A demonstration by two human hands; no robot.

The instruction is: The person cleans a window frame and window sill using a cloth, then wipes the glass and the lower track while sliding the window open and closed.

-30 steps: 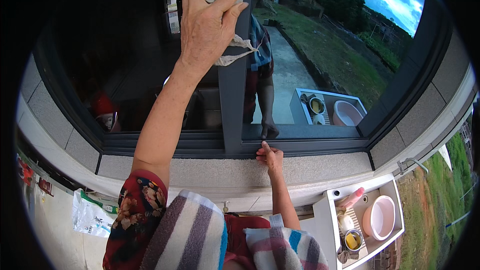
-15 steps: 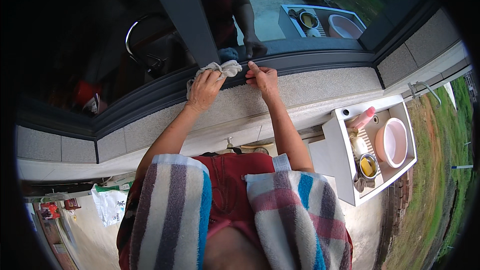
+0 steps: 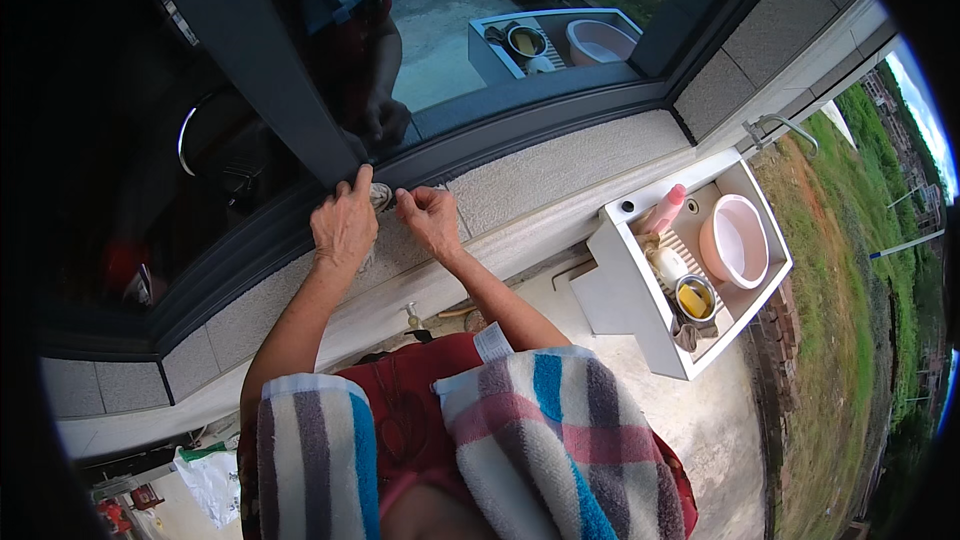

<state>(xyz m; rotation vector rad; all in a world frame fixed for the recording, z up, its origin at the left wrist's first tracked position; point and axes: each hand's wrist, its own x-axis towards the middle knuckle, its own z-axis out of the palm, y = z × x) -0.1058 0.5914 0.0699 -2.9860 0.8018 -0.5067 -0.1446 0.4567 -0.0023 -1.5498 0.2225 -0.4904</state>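
Note:
My left hand presses down at the foot of the dark window post, its fingers closed over a pale cloth. Most of that cloth is hidden under the hand; a crumpled bit shows past the fingers and a little more hangs below by the wrist. Just to the right, my right hand is closed over the stone sill, thumb and forefinger pinched beside the cloth. Whether anything is between those fingertips I cannot make out. Above both hands runs the dark window frame.
Dark glass rises in front, with reflections in it. On the right stands a white sink holding a pink basin, a pink bottle and a metal bowl. A tap juts from the wall. A striped towel covers my arm.
My left hand has moved over the cloth against the window post, covering most of it. My right hand has curled its fingers and come closer to the cloth. The whole view has turned and shifted.

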